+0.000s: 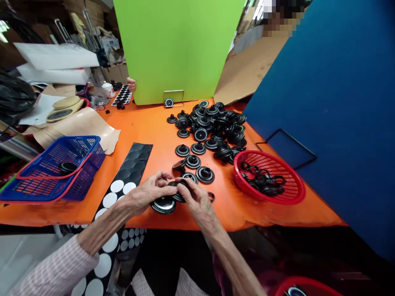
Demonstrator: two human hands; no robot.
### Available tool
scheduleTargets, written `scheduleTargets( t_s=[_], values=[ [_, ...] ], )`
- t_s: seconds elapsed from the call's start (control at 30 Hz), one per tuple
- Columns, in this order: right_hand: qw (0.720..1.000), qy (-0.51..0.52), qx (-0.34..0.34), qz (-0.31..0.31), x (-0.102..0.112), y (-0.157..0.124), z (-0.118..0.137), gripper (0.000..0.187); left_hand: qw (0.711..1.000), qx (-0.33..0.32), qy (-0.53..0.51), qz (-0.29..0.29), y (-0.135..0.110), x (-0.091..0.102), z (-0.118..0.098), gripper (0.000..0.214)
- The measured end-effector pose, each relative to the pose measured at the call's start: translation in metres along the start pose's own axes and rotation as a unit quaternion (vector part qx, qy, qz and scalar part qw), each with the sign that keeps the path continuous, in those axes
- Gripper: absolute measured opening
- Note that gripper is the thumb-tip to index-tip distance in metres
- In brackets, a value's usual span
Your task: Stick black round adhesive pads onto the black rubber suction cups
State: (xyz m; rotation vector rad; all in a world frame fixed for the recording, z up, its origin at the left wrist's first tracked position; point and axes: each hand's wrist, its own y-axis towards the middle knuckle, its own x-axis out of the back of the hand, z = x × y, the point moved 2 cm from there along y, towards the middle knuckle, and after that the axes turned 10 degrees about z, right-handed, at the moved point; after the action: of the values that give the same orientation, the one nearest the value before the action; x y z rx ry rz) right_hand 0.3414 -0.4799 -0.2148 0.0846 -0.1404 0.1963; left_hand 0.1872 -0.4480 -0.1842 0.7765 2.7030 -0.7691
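Near the front edge of the orange table, my left hand and my right hand meet, fingers closed on one black round disc part between them. My fingers hide much of it. A larger glossy black disc lies just below my left fingertips. Right beside my right hand is a small black ring. Beyond my fingers stand several stepped black discs with raised hubs, one of them a disc lying hub up. Behind these rises a heap of similar discs.
A red basket holds black rings at the right. Left are a blue basket and a strip of round stickers. A green panel and a blue panel border the table. Another person's hand grips the green panel.
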Motion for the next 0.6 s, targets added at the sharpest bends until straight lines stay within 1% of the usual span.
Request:
scheduleTargets(
  t_s=[0.03, 0.07, 0.1, 0.17, 0.2, 0.23, 0.27, 0.3, 0.33, 0.37, 0.4, 0.43, 0.5, 0.53, 0.6],
  values=[
    [1.000, 0.002, 0.005, -0.024, -0.009, -0.002, -0.001, 0.030, 0.999, 0.011, -0.035, -0.025, -0.007, -0.001, 0.006, 0.038],
    [0.998, -0.018, 0.020, -0.054, -0.016, -0.005, -0.003, 0.027, 0.997, 0.022, -0.066, -0.044, -0.014, -0.001, 0.013, 0.037],
    [0.994, -0.052, 0.044, -0.084, -0.021, -0.009, -0.005, 0.025, 0.994, 0.036, -0.090, -0.051, -0.021, -0.002, 0.020, 0.036],
    [0.980, -0.125, 0.092, -0.124, -0.029, -0.017, -0.009, 0.022, 0.992, 0.057, -0.105, -0.038, -0.031, -0.003, 0.035, 0.035],
    [0.973, -0.152, 0.104, -0.136, -0.031, -0.019, -0.012, 0.021, 0.993, 0.055, -0.095, -0.032, -0.035, -0.004, 0.042, 0.034],
    [0.969, -0.170, 0.105, -0.146, -0.032, -0.020, -0.015, 0.020, 0.996, 0.043, -0.070, -0.034, -0.039, -0.004, 0.048, 0.032],
    [0.966, -0.180, 0.096, -0.156, -0.033, -0.020, -0.019, 0.020, 0.998, 0.017, -0.028, -0.055, -0.042, -0.004, 0.053, 0.030],
    [0.964, -0.190, 0.083, -0.168, -0.033, -0.018, -0.022, 0.020, 0.995, -0.019, 0.024, -0.094, -0.046, -0.002, 0.055, 0.028],
    [0.959, -0.205, 0.072, -0.181, -0.034, -0.015, -0.026, 0.021, 0.986, -0.054, 0.076, -0.138, -0.050, -0.001, 0.057, 0.027],
    [0.954, -0.222, 0.064, -0.189, -0.035, -0.013, -0.029, 0.022, 0.975, -0.076, 0.117, -0.173, -0.053, 0.001, 0.057, 0.027],
    [0.949, -0.242, 0.061, -0.190, -0.036, -0.010, -0.031, 0.022, 0.967, -0.084, 0.139, -0.194, -0.056, 0.002, 0.057, 0.027],
    [0.945, -0.264, 0.062, -0.183, -0.037, -0.007, -0.033, 0.021, 0.967, -0.079, 0.139, -0.198, -0.057, 0.003, 0.057, 0.028],
    [0.936, -0.307, 0.070, -0.159, -0.038, -0.006, -0.033, 0.021, 0.979, -0.055, 0.104, -0.169, -0.056, 0.004, 0.055, 0.031],
    [0.930, -0.326, 0.073, -0.150, -0.035, -0.009, -0.033, 0.023, 0.982, -0.046, 0.088, -0.158, -0.054, 0.005, 0.054, 0.033],
    [0.920, -0.351, 0.072, -0.158, -0.022, -0.018, -0.031, 0.028, 0.983, -0.047, 0.078, -0.158, -0.049, 0.008, 0.052, 0.037]
  ],
)
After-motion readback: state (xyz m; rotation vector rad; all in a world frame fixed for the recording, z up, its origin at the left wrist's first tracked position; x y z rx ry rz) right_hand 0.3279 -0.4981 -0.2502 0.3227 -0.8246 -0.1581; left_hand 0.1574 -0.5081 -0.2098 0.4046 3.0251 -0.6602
